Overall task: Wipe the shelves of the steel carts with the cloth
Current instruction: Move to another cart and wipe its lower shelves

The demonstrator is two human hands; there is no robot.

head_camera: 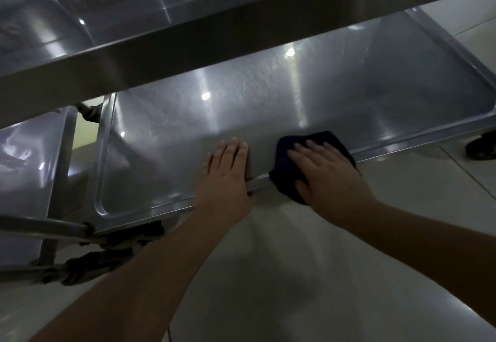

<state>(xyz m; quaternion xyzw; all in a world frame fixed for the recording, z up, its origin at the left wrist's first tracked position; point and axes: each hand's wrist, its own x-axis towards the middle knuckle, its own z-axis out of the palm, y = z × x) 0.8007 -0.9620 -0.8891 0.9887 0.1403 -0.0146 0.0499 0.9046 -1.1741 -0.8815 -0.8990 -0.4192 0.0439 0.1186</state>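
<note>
Head view shows, at left of the frame, a second steel cart (29, 159). At centre the lower shelf (214, 116) runs long from lower left to upper right. Left hand (228, 172) lies flat, fingers straight, on its front rim. Right hand (322, 172) presses flat the dark cloth (284, 153) over this rim.

Upper shelf (241, 33) overhangs the lower shelf (268, 100), limiting headroom.

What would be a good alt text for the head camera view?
A person's right hand presses a dark purple cloth flat on the lower steel cart shelf, at its front edge, while the left hand rests flat beside it. An upper steel shelf crosses above, over a pale tiled floor.
</note>
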